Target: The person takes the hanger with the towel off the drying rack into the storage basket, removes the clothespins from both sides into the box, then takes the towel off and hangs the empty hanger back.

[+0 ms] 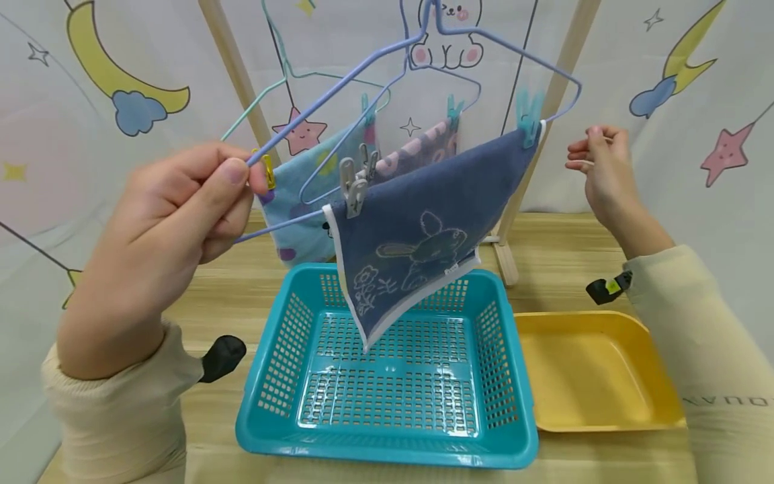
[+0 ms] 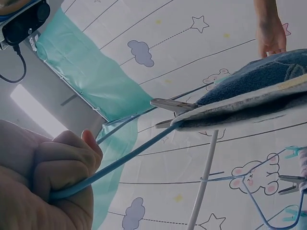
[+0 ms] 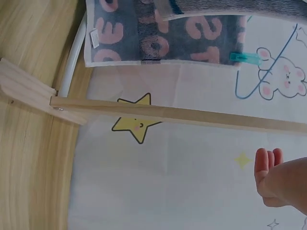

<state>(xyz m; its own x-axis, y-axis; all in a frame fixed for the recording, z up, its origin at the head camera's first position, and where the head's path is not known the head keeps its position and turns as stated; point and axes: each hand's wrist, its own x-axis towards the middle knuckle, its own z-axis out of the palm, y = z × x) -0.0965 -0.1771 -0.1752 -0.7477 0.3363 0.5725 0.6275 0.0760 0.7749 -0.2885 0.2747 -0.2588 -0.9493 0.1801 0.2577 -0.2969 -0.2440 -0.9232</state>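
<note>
My left hand [image 1: 181,215] grips one end of a periwinkle-blue clothes hanger [image 1: 508,44], its fingers curled round the wire. From this hanger hangs a dark blue towel [image 1: 417,188] with a rabbit drawing and white edging. A grey clothespin [image 1: 355,195] pins the towel's left corner and a teal clothespin [image 1: 530,121] its right one. Beyond the hanger's right end, my right hand [image 1: 611,168] is raised with loosely bent fingers, holding nothing. In the left wrist view the left fingers [image 2: 67,167] wrap the wire, apart from the grey clothespin [image 2: 175,105].
Behind hang a patterned pink-and-grey towel [image 3: 163,38] and a light blue towel [image 1: 302,178] on other hangers. A wooden rack [image 1: 508,262] stands behind them. Below are a teal perforated basket [image 1: 387,457] and a yellow tray [image 1: 586,370] on the wooden table [image 1: 224,289].
</note>
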